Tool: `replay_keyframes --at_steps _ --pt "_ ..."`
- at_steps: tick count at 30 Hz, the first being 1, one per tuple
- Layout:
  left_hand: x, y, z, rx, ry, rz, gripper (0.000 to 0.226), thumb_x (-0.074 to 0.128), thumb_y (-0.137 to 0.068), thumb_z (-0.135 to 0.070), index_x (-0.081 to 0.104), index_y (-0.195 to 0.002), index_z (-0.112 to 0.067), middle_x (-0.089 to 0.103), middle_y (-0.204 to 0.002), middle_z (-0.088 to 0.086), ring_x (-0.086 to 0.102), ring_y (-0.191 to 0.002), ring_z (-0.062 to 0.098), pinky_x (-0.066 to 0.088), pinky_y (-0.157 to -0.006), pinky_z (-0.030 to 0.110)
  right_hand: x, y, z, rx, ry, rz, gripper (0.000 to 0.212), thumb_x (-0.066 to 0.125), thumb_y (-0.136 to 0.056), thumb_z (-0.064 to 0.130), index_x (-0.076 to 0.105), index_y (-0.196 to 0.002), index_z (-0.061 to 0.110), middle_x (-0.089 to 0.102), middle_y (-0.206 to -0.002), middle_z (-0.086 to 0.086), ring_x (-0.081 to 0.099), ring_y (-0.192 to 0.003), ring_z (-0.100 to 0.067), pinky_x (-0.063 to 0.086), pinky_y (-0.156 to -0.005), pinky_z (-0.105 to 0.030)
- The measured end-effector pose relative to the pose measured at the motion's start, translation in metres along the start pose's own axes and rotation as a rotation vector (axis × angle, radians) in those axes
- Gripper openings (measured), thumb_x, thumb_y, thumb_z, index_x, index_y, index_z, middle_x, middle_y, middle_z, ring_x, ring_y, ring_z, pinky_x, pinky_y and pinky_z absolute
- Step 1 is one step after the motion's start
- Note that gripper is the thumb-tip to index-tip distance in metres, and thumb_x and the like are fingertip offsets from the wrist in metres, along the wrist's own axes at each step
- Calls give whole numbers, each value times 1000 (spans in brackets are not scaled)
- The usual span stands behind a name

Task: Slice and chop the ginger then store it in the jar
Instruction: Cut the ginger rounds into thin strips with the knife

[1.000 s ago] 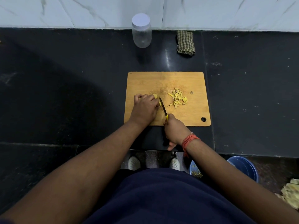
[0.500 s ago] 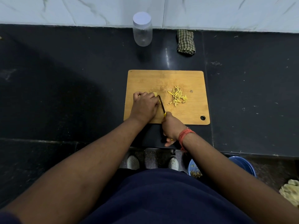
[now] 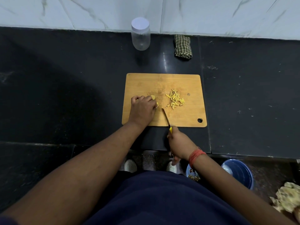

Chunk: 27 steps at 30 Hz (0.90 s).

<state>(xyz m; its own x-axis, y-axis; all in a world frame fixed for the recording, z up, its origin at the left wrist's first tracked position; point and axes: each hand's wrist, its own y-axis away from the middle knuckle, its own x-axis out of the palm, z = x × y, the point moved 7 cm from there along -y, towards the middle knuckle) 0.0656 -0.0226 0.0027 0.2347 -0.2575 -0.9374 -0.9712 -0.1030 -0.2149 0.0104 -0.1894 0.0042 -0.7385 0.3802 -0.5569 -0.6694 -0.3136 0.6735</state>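
A wooden cutting board (image 3: 186, 117) lies on the black counter. On its left part my left hand (image 3: 142, 109) presses down on a yellow ginger piece (image 3: 153, 101), whose tips show past my fingers. My right hand (image 3: 178, 143) sits at the board's near edge, closed on the yellow handle of a small knife (image 3: 166, 117); the blade points up and left, its tip just right of the ginger. A pile of chopped ginger strips (image 3: 175, 99) lies at the board's centre right. A clear jar (image 3: 140, 34) with a white lid stands shut at the back.
A folded checked cloth (image 3: 183, 47) lies right of the jar against the marble wall. Below the counter edge stand a blue bucket (image 3: 238, 173) and a smaller blue bowl (image 3: 192, 173) with scraps. A pale crumpled thing (image 3: 287, 198) shows at bottom right.
My right hand has drawn the knife back toward me and to the right, away from the ginger. My left hand stays on the ginger piece.
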Motion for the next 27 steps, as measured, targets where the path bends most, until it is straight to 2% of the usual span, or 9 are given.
replay_keyframes --at_steps 2,6,10,14,19,24,27 --pt "1 0 0 -10 6 12 8 66 -90 -25 71 -87 -20 67 -91 -5 60 -88 21 34 -93 43 -13 -1 3 -12 -95 -71 12 33 -103 11 34 -115 13 55 -89 -20 54 -43 -23 36 -29 -19" --pt "1 1 0 -21 18 10 6 66 -90 -23 68 -86 -21 66 -89 -4 60 -86 22 33 -92 43 -22 -13 6 50 -285 -31 11 29 -102 12 36 -111 14 55 -81 -21 57 -35 -28 48 -35 -30" --pt "0 0 1 -27 22 29 5 65 -91 -25 67 -88 -21 66 -91 -5 60 -88 22 32 -93 43 -21 -18 16 43 -280 -16 13 29 -102 11 37 -112 13 55 -80 -19 55 -33 -25 51 -36 -33" --pt "2 1 4 -70 54 40 5 67 -89 -27 66 -89 -23 64 -93 -7 60 -91 20 33 -93 42 -10 -21 25 40 -256 35 19 30 -100 8 36 -117 15 54 -82 -19 54 -34 -25 57 -44 -47" --pt "3 0 4 -80 76 56 3 67 -89 -25 67 -89 -23 63 -96 -7 59 -93 19 32 -94 41 -8 -22 33 31 -228 54 18 30 -99 6 37 -114 13 54 -79 -17 50 -33 -22 58 -53 -56" --pt "2 1 5 -87 91 49 5 66 -88 -22 67 -84 -24 62 -91 -8 58 -90 19 30 -91 40 -5 -23 35 42 -224 70 20 29 -98 2 38 -113 11 52 -77 -16 47 -34 -20 58 -52 -56" --pt "3 1 6 -87 104 43 6 67 -87 -20 67 -82 -24 62 -89 -8 58 -88 20 31 -90 40 -6 -21 37 47 -206 84 21 29 -97 0 39 -112 11 51 -76 -15 45 -34 -18 58 -49 -48"
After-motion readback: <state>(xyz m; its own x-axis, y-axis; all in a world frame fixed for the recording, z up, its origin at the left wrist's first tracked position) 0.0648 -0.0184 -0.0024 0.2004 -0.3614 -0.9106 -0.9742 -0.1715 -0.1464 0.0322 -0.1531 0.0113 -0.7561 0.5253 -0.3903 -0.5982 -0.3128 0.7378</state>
